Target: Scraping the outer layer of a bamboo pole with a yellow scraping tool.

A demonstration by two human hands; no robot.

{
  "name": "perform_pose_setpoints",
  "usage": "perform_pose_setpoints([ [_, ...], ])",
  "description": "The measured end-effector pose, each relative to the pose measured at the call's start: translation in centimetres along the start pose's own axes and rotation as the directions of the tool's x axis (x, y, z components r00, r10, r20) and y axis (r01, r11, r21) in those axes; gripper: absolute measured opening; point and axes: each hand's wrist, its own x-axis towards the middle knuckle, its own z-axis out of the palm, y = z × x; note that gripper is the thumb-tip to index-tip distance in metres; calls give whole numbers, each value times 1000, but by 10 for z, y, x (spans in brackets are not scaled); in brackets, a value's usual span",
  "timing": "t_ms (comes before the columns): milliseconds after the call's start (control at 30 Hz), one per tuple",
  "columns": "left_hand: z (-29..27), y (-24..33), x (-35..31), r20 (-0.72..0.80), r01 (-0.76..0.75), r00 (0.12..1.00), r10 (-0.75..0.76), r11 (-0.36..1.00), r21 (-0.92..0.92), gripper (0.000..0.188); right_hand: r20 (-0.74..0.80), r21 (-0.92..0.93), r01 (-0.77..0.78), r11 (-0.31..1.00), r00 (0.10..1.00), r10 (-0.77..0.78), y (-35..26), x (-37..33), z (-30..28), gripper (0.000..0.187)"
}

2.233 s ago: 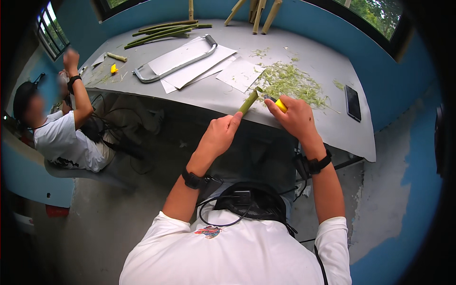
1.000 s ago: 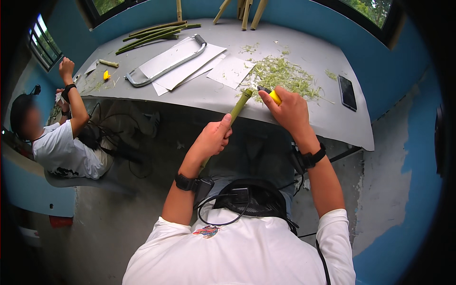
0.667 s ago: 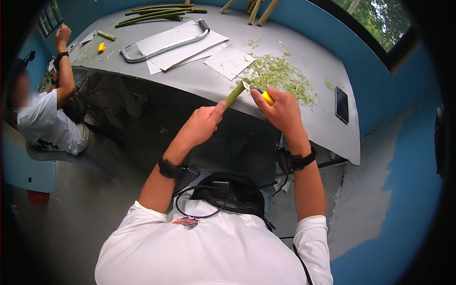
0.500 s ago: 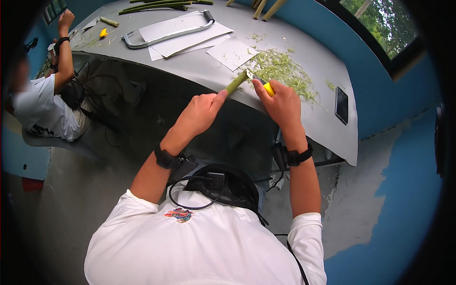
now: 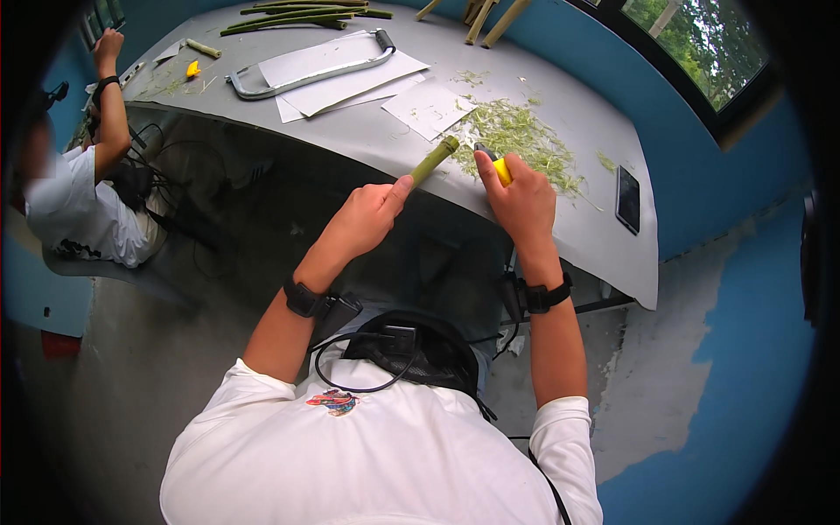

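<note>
My left hand [image 5: 366,214] is wrapped round the lower part of a short green bamboo stick [image 5: 434,161], which tilts up and to the right over the table's near edge. In my right hand [image 5: 523,199] is a yellow-handled utility knife [image 5: 502,171], its front end pointing up and left. A small gap separates the knife from the bamboo's upper end. Pale green shavings [image 5: 525,140] lie spread on the table just beyond both hands.
On the grey table [image 5: 604,114] a hacksaw [image 5: 315,73] rests across white paper sheets [image 5: 359,92]. A phone [image 5: 627,199] lies at the right edge. Long green stalks [image 5: 297,16] are at the back. Another person [image 5: 96,192] sits at the left.
My right hand's knife has come away from the bamboo's end, leaving a gap. The bamboo is slightly lower, and its upper end shows fully.
</note>
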Motion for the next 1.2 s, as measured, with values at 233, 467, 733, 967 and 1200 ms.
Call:
perform_pose_setpoints([
  [233, -11, 18, 1, 233, 287, 943, -238, 935, -207, 73, 112, 177, 79, 981, 989, -99, 1, 1, -9, 72],
  [467, -12, 15, 2, 248, 269, 944, -216, 942, -202, 74, 124, 141, 100, 985, 985, -117, 1, 2, -6, 71],
  [733, -14, 12, -4, 306, 316, 918, -253, 932, -176, 73, -49, -40, -20, 999, 999, 18, 7, 4, 8, 68],
  [967, -5, 1, -3, 63, 7, 998, -3, 998, -65, 71, 65, 68, 28, 997, 997, -32, -2, 0, -5, 68],
  [1200, 0, 3, 0, -95, -165, 977, 191, 958, 235, 71, 133, 175, 56, 983, 988, -80, -3, 3, -10, 68],
])
